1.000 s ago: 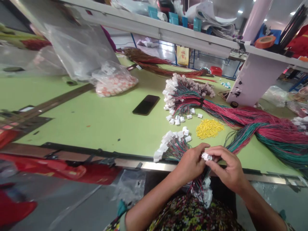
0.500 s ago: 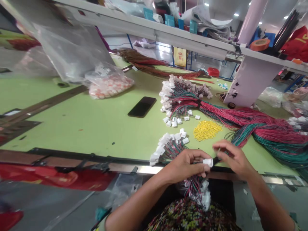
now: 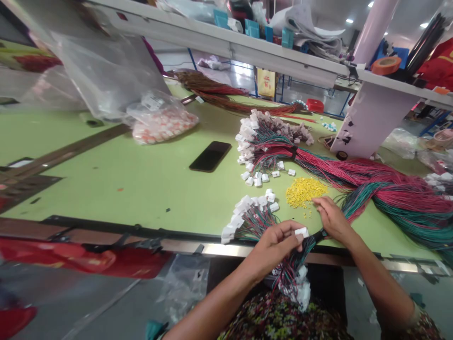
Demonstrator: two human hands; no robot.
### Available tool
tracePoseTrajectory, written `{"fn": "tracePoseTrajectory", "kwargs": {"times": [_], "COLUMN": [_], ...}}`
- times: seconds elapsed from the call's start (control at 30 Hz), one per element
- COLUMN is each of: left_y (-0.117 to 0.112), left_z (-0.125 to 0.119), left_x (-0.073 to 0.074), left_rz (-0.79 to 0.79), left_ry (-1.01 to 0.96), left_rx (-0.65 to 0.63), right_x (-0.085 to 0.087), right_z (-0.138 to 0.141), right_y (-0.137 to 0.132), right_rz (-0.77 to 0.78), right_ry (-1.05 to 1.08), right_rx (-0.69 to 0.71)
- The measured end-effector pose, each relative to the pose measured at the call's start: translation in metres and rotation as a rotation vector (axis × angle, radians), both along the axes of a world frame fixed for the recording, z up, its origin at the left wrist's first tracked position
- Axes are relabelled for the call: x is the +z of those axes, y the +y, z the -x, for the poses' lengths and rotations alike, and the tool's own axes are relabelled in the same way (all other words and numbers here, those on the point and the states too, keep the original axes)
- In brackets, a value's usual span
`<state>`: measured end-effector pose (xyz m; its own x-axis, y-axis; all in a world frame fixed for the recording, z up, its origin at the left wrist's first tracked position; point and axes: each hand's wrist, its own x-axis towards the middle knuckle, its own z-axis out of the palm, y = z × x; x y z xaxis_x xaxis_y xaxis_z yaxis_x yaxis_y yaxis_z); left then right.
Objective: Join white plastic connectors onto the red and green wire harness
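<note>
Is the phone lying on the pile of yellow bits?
No, the black rectangular smartphone lies on the green tabletop, apart from the heap of small yellow pieces.

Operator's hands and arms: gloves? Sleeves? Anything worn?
The left hand and right hand are bare, without gloves, and the forearms are uncovered. The right sleeve is a short one in a dark floral print with multicoloured flecks.

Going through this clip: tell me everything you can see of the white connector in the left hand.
The white connector is a small, boxy piece of what looks like plastic; its finer details are too small to make out. It is pinched at the fingertips of the left hand, lying slightly tilted, right beside a dark wire bundle.
</note>
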<state>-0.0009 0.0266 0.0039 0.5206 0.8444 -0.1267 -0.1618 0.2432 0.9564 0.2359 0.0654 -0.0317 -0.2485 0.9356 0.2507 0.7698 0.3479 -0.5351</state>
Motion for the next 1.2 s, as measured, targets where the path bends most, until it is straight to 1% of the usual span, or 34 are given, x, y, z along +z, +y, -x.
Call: {"fn": "tracePoseTrajectory", "kwargs": {"times": [0.1,0.17,0.27,0.37,0.43,0.5,0.6,0.73,0.8,0.9,0.97,1.03,1.13,1.2], "left_y": [0.0,0.0,0.0,0.001,0.001,0.001,0.0,-0.001,-0.002,-0.003,-0.004,-0.005,-0.007,-0.008], "left_z": [0.002,0.004,0.007,0.01,0.01,0.009,0.006,0.003,0.002,0.002,0.001,-0.001,-0.003,-0.003], "left_x": [-0.005,-0.009,-0.013,-0.016,-0.017,-0.019,-0.022,-0.022,-0.02,-0.016,-0.014,-0.012,-0.012,-0.013], "left_rz": [0.035,0.011,-0.124,-0.3,-0.37,-0.378,-0.319,-0.21,-0.162,-0.109,-0.071,-0.038,-0.01,-0.011], "left_ry": [-0.034,-0.033,0.004,0.088,0.133,0.133,0.093,0.06,0.039,-0.017,-0.067,-0.102,-0.117,-0.112], "left_rx": [0.117,0.208,0.313,0.358,0.356,0.339,0.313,0.299,0.294,0.248,0.2,0.17,0.15,0.173], "right_x": [0.002,0.003,0.007,0.01,0.013,0.013,0.011,0.01,0.014,0.026,0.035,0.041,0.044,0.043], "right_z": [-0.007,-0.009,-0.007,-0.003,0.0,0.002,0.006,0.011,0.014,0.022,0.029,0.036,0.043,0.046], "right_y": [-0.004,-0.009,-0.016,-0.019,-0.02,-0.018,-0.015,-0.013,-0.017,-0.031,-0.041,-0.048,-0.054,-0.056], "right_rz": [0.008,0.048,0.1,0.13,0.148,0.164,0.177,0.173,0.167,0.157,0.125,0.077,0.026,0.007], "right_ry": [0.044,0.064,0.082,0.092,0.088,0.072,0.043,0.031,0.066,0.19,0.259,0.283,0.299,0.307], "right_rx": [-0.052,-0.026,0.03,0.064,0.069,0.055,0.03,0.035,0.036,0.039,0.024,-0.006,-0.039,-0.053]}}
